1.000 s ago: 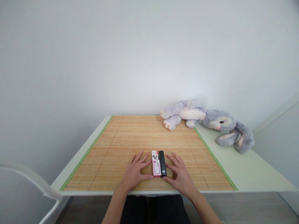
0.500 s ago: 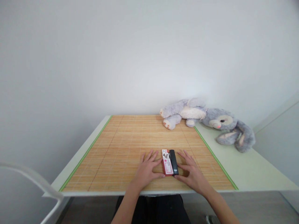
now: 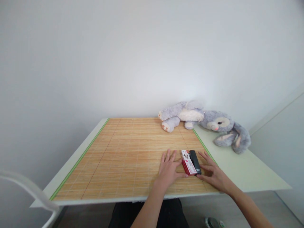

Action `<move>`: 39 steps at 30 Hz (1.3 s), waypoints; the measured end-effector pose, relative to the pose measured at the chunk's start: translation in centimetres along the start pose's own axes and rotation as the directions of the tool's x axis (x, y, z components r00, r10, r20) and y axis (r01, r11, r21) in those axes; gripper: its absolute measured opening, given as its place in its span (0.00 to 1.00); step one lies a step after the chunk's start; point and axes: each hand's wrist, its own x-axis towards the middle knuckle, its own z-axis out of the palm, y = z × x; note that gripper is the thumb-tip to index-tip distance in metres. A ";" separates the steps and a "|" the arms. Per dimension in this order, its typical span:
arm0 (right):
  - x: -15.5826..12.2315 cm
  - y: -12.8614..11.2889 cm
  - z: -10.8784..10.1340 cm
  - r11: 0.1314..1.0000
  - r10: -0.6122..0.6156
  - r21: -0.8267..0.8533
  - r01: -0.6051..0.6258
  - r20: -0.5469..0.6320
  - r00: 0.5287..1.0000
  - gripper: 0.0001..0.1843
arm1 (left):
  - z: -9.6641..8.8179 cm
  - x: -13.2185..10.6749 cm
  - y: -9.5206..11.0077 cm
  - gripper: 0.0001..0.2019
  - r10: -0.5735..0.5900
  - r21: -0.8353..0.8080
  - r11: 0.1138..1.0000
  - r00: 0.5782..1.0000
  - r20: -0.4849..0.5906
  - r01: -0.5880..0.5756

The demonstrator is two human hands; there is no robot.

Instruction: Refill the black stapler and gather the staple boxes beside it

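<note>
A red and white box (image 3: pixel 188 163) lies on the bamboo mat (image 3: pixel 133 158) with a black stapler (image 3: pixel 195 157) right beside it on its right. My left hand (image 3: pixel 169 167) rests flat on the mat, fingers spread, its thumb touching the box's left side. My right hand (image 3: pixel 213 172) lies on the other side, fingers apart, its thumb against the near end of the stapler. Both hands flank the pair near the mat's front right corner.
A grey plush rabbit (image 3: pixel 205 122) lies at the back right, partly on the mat, partly on the white table (image 3: pixel 237 171). The table's front edge runs just below my wrists. A white chair back (image 3: pixel 30 193) curves at the lower left.
Both hands have slid the box and stapler together to the right along the mat, from its front middle to near its right green border. The hands stay on either side of them.
</note>
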 end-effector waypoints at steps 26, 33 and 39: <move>-0.3 1.8 1.1 1.000 -0.023 0.004 0.023 -0.004 1.000 0.29 | 0.4 1.2 0.1 0.17 -0.063 -0.117 0.992 0.987 -0.149 0.045; -0.4 2.0 1.3 1.000 -0.031 0.001 0.031 -0.033 0.999 0.31 | 0.2 0.7 -0.1 0.25 -0.047 -0.143 0.989 0.987 -0.153 0.025; -0.5 2.2 1.5 0.999 -0.042 0.014 0.042 -0.044 0.998 0.31 | -0.1 0.3 0.0 0.29 -0.003 -0.148 0.989 0.994 -0.108 -0.013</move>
